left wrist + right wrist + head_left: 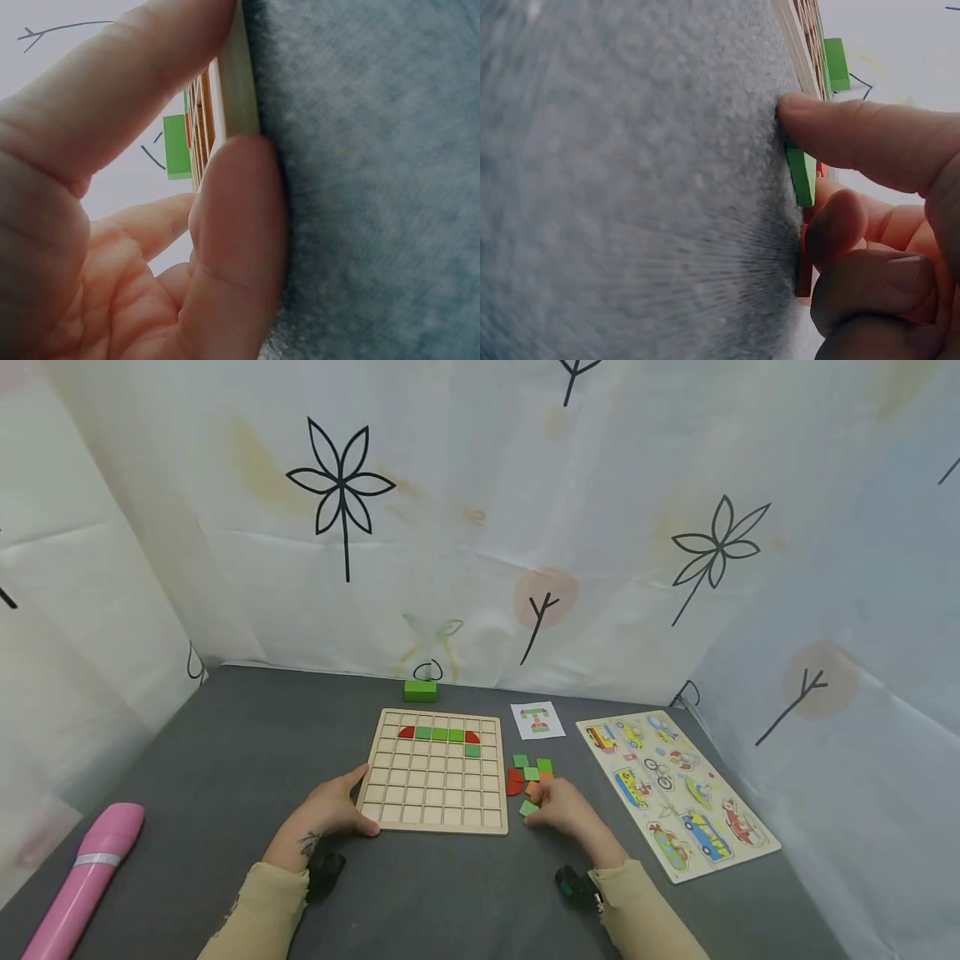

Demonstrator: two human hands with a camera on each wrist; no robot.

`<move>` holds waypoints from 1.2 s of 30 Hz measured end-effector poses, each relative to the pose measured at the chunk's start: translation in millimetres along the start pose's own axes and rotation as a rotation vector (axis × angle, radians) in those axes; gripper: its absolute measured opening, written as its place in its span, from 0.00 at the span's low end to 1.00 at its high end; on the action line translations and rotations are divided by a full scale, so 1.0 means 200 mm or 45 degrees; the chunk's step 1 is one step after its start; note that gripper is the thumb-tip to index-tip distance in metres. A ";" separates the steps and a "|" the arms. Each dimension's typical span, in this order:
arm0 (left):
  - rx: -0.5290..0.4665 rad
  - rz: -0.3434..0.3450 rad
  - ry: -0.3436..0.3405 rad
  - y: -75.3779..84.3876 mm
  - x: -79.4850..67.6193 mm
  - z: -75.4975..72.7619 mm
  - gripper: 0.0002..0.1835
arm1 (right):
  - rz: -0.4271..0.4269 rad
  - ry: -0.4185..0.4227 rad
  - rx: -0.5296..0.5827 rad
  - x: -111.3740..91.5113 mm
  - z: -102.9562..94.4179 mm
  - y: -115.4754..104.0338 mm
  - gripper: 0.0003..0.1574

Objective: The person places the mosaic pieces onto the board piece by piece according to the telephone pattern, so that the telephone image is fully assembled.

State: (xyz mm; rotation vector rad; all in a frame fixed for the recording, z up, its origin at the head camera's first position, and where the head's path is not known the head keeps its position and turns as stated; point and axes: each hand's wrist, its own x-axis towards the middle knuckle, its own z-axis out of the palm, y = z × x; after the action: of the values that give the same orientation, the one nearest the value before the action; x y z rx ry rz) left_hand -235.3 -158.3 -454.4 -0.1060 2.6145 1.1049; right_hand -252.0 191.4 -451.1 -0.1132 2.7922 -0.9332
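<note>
A square wooden grid board point(433, 793) lies on the grey table, with red rounded pieces and several green tiles point(440, 734) near its top. My left hand point(327, 806) is at its lower-left corner, thumb at the front edge and a finger along the left edge. Beside the board's right side, my right hand point(564, 808) pinches a green tile point(802, 176) between thumb and forefinger, low at the table. Its other fingers curl in near an orange-red tile point(804, 262). Loose green tiles point(521, 761), an orange tile point(532, 787) and a red rounded piece point(514, 782) lie around the fingertips.
A small printed card point(537, 720) lies behind the loose pieces. To the right is a vehicle puzzle board point(652, 806). Behind the grid board stands a green block point(420, 692). A pink microphone-shaped object point(93, 868) lies at far left. Patterned white cloth point(465, 552) encloses the table.
</note>
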 end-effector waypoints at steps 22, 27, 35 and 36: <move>-0.069 -0.017 -0.006 0.02 -0.02 0.00 0.64 | -0.264 -0.028 1.019 0.16 0.18 -0.42 0.23; -0.071 -0.015 -0.009 0.02 -0.02 0.00 0.64 | -0.216 -0.040 0.956 0.24 0.28 -0.55 0.25; -0.024 0.006 -0.019 0.02 -0.02 -0.01 0.63 | -0.142 0.039 0.804 0.37 0.38 -0.67 0.23; -0.026 0.007 -0.019 0.02 -0.02 -0.01 0.63 | -0.135 0.044 0.774 0.39 0.40 -0.68 0.23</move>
State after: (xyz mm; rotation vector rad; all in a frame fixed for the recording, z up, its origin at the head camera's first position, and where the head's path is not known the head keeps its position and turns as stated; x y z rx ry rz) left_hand -232.7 -157.2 -450.0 -0.0948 2.5925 1.1303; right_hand -309.7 25.9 -443.3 -0.1537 2.4157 -1.7683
